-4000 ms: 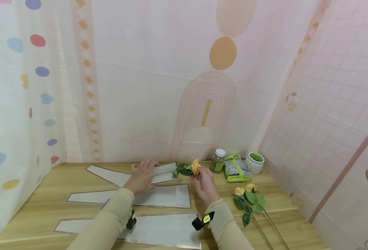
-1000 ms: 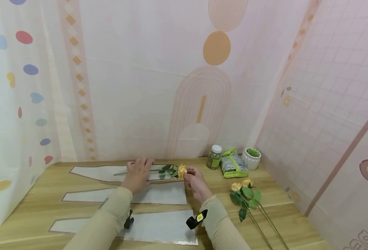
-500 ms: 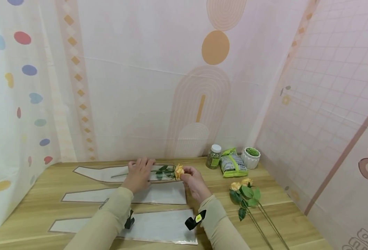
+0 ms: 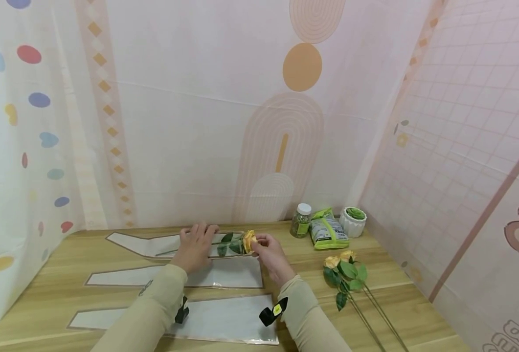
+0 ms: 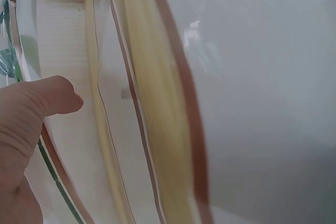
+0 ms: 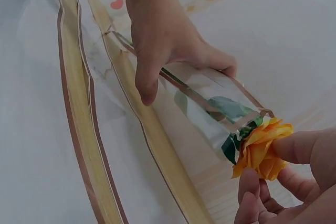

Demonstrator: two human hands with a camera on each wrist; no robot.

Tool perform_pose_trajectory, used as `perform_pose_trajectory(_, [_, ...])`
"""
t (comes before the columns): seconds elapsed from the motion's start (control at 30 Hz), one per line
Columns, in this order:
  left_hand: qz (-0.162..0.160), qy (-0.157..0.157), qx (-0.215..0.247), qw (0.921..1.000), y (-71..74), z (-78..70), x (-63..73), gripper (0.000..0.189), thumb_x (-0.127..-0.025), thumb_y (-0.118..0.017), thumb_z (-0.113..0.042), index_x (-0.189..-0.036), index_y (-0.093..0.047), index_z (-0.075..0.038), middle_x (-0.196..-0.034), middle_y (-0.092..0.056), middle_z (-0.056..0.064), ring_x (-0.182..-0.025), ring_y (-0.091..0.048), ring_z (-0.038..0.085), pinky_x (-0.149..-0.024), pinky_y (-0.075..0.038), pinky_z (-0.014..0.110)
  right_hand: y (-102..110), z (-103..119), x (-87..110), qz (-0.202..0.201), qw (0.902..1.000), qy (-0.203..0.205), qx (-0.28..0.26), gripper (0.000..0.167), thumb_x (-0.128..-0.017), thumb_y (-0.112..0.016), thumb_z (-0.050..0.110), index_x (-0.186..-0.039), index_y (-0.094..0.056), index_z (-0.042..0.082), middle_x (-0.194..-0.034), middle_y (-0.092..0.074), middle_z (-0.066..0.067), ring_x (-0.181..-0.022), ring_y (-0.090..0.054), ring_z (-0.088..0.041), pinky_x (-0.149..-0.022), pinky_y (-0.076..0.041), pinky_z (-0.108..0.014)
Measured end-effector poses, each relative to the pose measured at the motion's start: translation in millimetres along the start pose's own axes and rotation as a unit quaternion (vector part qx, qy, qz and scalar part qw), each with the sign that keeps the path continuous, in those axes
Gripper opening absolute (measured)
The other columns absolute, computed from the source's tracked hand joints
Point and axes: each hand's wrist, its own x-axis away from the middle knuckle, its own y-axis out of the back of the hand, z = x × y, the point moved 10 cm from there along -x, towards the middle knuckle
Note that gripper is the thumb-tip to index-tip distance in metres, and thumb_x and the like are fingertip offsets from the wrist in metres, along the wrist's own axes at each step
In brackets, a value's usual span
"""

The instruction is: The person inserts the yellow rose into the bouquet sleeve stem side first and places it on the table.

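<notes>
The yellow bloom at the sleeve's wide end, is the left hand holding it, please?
No, the right hand pinches the bloom, while the left hand spreads over the sleeve.

L hand (image 4: 196, 246) on wht sleeve (image 4: 151, 244), R hand (image 4: 273, 256) holds yel. rose (image 4: 248, 241) @ its R end.

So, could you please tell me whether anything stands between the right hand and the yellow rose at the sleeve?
Nothing visible does: the right hand pinches the yellow rose directly by its bloom, at the open end of the clear sleeve. The left hand rests across that sleeve, back from the bloom.
</notes>
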Motion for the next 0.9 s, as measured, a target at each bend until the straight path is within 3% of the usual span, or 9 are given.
perform_pose_trajectory(0.33, [-0.001,0.015,0.018,0.9997,1.0,3.8,-0.6,0.08,-0.064,-0.093,-0.011,-0.129,-0.046,-0.01,-0.114,-0.044,0.011,-0.109,-0.042,0.033,-0.092,-0.031,0.066,-1.4,7.4,2.9,-0.002,0.998,0.056,0.03,0.024,-0.092,-0.067,-0.006,-0.113,-0.06,0.001,-0.117,-0.057,-0.011,-0.091,-0.056,-0.019,-0.08,-0.051,-0.037])
perform_pose_trajectory(0.5, [-0.015,0.033,0.016,0.9992,0.8,9.3,-0.8,0.084,-0.064,-0.095,-0.015,-0.13,-0.043,-0.009,-0.113,-0.041,0.012,-0.109,-0.04,0.034,-0.091,-0.032,0.064,-3.6,9.7,2.7,-0.002,0.9967,0.062,0.051,0.018,-0.095,-0.069,0.007,-0.11,-0.06,0.002,-0.104,-0.058,-0.009,-0.083,-0.059,-0.018,-0.075,-0.051,-0.036])
perform_pose_trajectory(0.67, [-0.008,0.034,0.014,0.9993,-1.3,11.0,1.4,0.088,-0.063,-0.095,-0.017,-0.13,-0.04,-0.009,-0.116,-0.04,0.013,-0.111,-0.04,0.036,-0.093,-0.031,0.066,-10.7,8.3,3.9,0.022,0.9961,0.052,0.068,0.018,-0.099,-0.066,0.015,-0.11,-0.058,0.003,-0.097,-0.056,-0.007,-0.077,-0.061,-0.018,-0.074,-0.05,-0.038])
perform_pose_trajectory(0.9, [0.007,0.011,0.025,0.9996,-1.5,5.9,1.8,0.094,-0.062,-0.096,-0.019,-0.135,-0.037,-0.01,-0.117,-0.041,0.013,-0.106,-0.04,0.033,-0.091,-0.031,0.065,-10.5,13.9,3.6,0.017,0.995,0.074,0.064,0.017,-0.094,-0.066,-0.002,-0.109,-0.059,0.001,-0.109,-0.059,-0.01,-0.087,-0.058,-0.017,-0.08,-0.052,-0.041])
